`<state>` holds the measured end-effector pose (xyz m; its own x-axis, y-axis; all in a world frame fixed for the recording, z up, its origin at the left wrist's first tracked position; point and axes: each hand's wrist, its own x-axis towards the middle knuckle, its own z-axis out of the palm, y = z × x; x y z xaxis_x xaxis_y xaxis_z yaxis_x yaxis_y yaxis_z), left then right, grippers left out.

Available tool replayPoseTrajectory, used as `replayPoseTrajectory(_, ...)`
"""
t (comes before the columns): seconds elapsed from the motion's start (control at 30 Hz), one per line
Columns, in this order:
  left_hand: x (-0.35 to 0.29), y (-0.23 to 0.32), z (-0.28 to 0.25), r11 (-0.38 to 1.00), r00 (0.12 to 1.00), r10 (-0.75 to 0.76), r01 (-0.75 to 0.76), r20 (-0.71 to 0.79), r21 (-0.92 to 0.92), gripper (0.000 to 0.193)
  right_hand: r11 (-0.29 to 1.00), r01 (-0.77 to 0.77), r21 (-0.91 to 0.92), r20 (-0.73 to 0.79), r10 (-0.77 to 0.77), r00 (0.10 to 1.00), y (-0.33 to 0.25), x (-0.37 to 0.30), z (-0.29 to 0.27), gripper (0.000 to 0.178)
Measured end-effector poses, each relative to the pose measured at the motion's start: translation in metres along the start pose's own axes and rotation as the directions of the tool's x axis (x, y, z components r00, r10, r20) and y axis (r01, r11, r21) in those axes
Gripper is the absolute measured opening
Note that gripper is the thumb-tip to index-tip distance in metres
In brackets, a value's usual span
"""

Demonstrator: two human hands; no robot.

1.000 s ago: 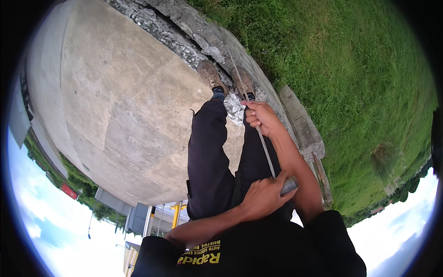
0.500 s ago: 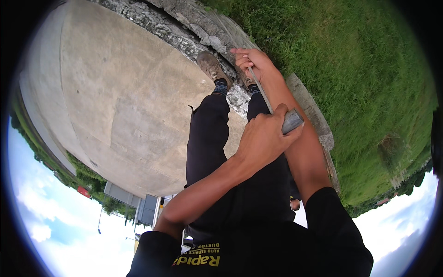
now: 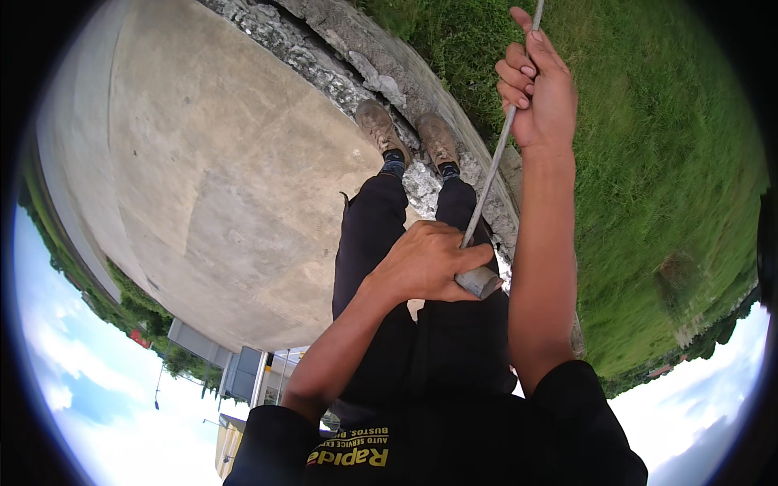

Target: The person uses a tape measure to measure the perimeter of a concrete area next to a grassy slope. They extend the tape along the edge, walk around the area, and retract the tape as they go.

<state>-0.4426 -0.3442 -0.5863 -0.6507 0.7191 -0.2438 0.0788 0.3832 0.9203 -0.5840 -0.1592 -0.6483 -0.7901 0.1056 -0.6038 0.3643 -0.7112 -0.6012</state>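
My left hand (image 3: 425,263) is closed around a thick grey cylinder (image 3: 478,282) in front of my thighs. One blunt end of the cylinder sticks out past the thumb. A long thin grey rod (image 3: 489,183) rises from that grip toward the upper right, at an angle to the cylinder; my fingers hide how the two meet. Higher up, my right hand (image 3: 541,93) is curled round the rod, with its index finger stretched out. The far end of the rod runs out of the picture at the top.
My shoes (image 3: 438,138) stand at a broken, cracked concrete edge (image 3: 356,65). A broad concrete surface (image 3: 227,178) stretches to the left. Tall grass (image 3: 648,162) grows on the right. Behind me are buildings (image 3: 243,373) and a lamp post.
My right hand has swung up and to the right, away from my shoes, raising the rod. My left hand has moved slightly down and left, still gripping the cylinder.
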Motion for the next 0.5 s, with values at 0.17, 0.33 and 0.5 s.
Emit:
replayPoseTrajectory(0.17, -0.021, 0.049, 0.013, 0.955, 0.993, 0.026, -0.059, -0.119, -0.29, 0.034, 0.976, -0.077, -0.203, -0.326, 0.006, 0.945, -0.009, -0.048, 0.002, 0.03)
replayPoseTrajectory(0.33, -0.063, 0.117, 0.04, 0.787, 0.968, -0.206, 0.077, -0.142, -0.613, 0.031, 0.884, -0.457, -0.099, -0.442, 0.372, 0.816, 0.031, -0.11, -0.015, 0.029)
replayPoseTrajectory(0.5, -0.06, 0.177, 0.05, 0.627, 0.896, -0.432, 0.217, -0.103, -0.748, 0.031, 0.756, -0.653, 0.046, -0.363, 0.621, 0.694, 0.057, -0.145, -0.022, 0.025)
